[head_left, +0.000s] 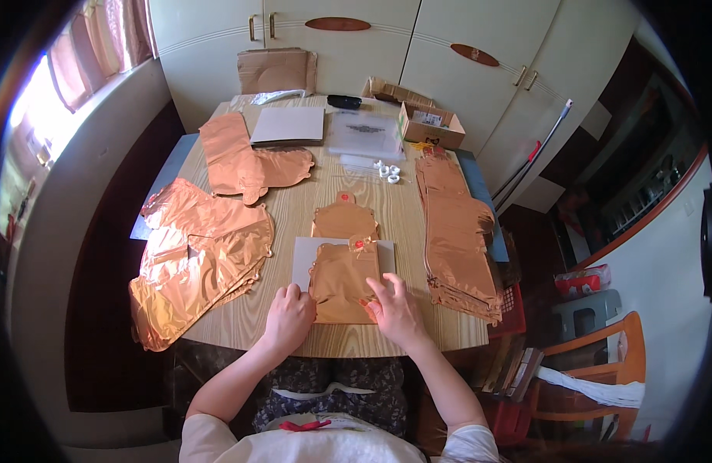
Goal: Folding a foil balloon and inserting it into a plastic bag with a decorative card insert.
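Note:
A copper-coloured foil balloon (342, 274), folded into a rough rectangle, lies in front of me on a white board (302, 258). A red spot marks the tab at its top right. Another part of copper foil (342, 220) with a red-marked tab extends beyond the board; whether it belongs to the same balloon, I cannot tell. Curled at the balloon's lower left edge is my left hand (290, 318), its fingertips partly hidden. My right hand (398, 312) has its fingers apart at the lower right edge, where a small orange piece shows by the thumb.
Flat copper foil balloons (209, 255) cover the table's left side, with more (255, 162) behind. A long foil stack (460, 224) lies right. Farther back are a white sheet stack (288, 125), clear plastic bags (363, 137), white tape rolls (389, 171) and a cardboard box (433, 127).

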The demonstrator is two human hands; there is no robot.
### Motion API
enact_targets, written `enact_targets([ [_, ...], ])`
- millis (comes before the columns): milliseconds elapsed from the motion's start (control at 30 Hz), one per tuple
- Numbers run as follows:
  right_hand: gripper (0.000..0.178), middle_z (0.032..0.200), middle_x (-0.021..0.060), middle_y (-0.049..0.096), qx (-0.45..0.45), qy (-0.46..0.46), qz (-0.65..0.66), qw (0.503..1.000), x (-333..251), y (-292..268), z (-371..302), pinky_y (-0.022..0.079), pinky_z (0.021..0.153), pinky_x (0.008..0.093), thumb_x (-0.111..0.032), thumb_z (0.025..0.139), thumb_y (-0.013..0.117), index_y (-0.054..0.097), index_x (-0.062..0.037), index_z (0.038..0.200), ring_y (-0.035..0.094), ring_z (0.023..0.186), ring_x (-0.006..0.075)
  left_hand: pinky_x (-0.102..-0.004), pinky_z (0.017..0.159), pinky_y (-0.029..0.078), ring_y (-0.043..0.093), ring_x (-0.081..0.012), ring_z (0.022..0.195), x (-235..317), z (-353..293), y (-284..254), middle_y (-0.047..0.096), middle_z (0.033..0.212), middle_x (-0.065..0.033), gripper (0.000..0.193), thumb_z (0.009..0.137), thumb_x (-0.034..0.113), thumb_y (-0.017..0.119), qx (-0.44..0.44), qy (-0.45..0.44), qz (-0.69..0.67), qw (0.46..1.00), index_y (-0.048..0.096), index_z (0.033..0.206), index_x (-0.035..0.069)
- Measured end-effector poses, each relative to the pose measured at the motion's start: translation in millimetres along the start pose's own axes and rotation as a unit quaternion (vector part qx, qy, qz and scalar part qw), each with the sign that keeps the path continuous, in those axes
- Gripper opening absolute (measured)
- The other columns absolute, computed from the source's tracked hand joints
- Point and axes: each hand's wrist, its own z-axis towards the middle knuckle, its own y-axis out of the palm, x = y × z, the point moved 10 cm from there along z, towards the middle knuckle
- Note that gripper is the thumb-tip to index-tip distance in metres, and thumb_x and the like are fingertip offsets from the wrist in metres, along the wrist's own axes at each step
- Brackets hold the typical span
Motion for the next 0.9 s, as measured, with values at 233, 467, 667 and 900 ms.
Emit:
enact_targets([
  [233, 0.037, 0.127, 0.0154, 0.045, 0.012, -0.029, -0.032, 0.999, -4.3, 3.1, -2.0, 0.055, 0.071, 0.0437, -0.022, 0.087, 0.067, 0.058, -0.0121, 0.121, 0.064, 0.085, 0.0327, -0.0395, 0.073, 0.051, 0.058, -0.0292, 0.083, -22.0, 0.3, 4.4, 0.056, 0.085, -0.0111, 0.017, 0.083, 0.021, 0.066, -0.026, -0.103, -0.013, 0.994, 0.061, 0.083, 0.004],
  [467, 0.034, 0.131, 0.0161, 0.045, -0.033, 0.003, 0.002, 0.999, -4.3, 9.6, -2.3, 0.053, 0.082, 0.0465, -0.021, 0.091, 0.063, 0.057, -0.0131, 0.124, 0.059, 0.106, 0.0369, -0.0492, 0.107, 0.037, 0.048, -0.0384, 0.126, 71.9, -16.5, -25.4, 0.053, 0.131, -0.0200, 0.059, 0.083, 0.045, 0.067, -0.006, 0.148, -0.107, 0.983, 0.057, 0.121, 0.000],
  [667, 0.035, 0.131, 0.0162, 0.046, -0.047, 0.016, 0.000, 0.999, 0.4, 9.6, -2.4, 0.053, 0.083, 0.0467, -0.022, 0.092, 0.062, 0.056, -0.0135, 0.126, 0.059, 0.107, 0.0376, -0.0530, 0.115, 0.023, 0.031, -0.0440, 0.140, 71.7, -20.6, -5.0, 0.039, 0.148, -0.0236, 0.099, 0.084, 0.078, 0.041, -0.110, 0.152, -0.063, 0.980, 0.040, 0.143, -0.001],
  [900, 0.038, 0.129, 0.0162, 0.046, -0.035, 0.010, -0.010, 0.999, -0.1, 8.9, -2.3, 0.052, 0.085, 0.0456, -0.022, 0.090, 0.064, 0.055, -0.0121, 0.126, 0.058, 0.108, 0.0361, -0.0564, 0.115, 0.018, 0.022, -0.0537, 0.140, 53.0, -23.1, 3.3, 0.030, 0.149, -0.0330, 0.107, 0.078, 0.083, 0.043, -0.131, 0.110, -0.043, 0.984, 0.036, 0.146, 0.001],
])
